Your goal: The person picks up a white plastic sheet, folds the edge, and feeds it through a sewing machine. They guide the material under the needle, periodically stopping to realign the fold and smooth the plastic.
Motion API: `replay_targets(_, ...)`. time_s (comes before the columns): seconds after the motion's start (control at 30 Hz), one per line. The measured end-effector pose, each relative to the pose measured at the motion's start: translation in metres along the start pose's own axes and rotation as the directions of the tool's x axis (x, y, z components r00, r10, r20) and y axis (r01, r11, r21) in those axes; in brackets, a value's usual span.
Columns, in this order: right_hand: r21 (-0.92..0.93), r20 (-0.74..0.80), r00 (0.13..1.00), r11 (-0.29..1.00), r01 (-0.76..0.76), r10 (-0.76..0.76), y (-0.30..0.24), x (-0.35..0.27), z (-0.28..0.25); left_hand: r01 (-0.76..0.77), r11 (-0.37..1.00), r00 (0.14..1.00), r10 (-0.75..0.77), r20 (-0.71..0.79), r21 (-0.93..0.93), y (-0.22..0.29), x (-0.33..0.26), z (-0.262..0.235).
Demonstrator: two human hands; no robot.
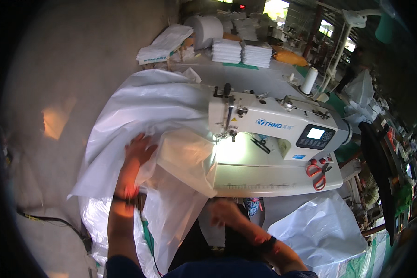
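A large sheet of thin white, slightly see-through material (148, 104) drapes over the left of the sewing table and hangs down its front. My left hand (140, 149) lies flat on it with the fingers spread. A cream-tinted fold of the sheet (185, 155) reaches the needle area of a white sewing machine (264, 118), where a lamp shines. My right hand (224, 214) is below the table's front edge, above my lap, near the hanging sheet. Its fingers are blurred, and whether they hold anything does not show.
Red-handled scissors (316, 177) lie at the table's right front, and a black tool (260, 145) under the machine arm. A thread cone (309, 80) stands behind. Folded white stacks (226, 51) and a white roll (204, 31) are at the back. White sheeting (319, 227) hangs at right.
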State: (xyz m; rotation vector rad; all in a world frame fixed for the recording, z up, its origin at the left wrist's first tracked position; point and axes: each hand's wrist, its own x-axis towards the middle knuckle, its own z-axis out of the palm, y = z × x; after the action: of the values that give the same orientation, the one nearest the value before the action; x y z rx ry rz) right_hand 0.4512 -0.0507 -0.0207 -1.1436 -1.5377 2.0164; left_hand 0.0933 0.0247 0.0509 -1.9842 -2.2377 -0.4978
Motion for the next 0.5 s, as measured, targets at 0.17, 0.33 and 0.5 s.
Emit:
replay_targets(0.17,-0.038,0.258,0.966,0.998,0.041,-0.030,0.086,0.023,0.043,-0.017,1.000,0.990,0.014,-0.138,-0.018,0.017,-0.124,-0.019)
replay_targets(0.33,0.328,0.310,0.923,0.937,0.122,-0.229,0.057,0.074,0.091,0.066,0.997,0.998,-0.065,-0.024,0.027,0.012,-0.093,-0.001)
replay_targets(0.5,0.715,0.513,0.781,0.680,-0.159,-0.356,-0.044,0.043,0.086,-0.290,0.955,0.932,0.268,0.242,0.058,-0.071,-0.019,0.017)
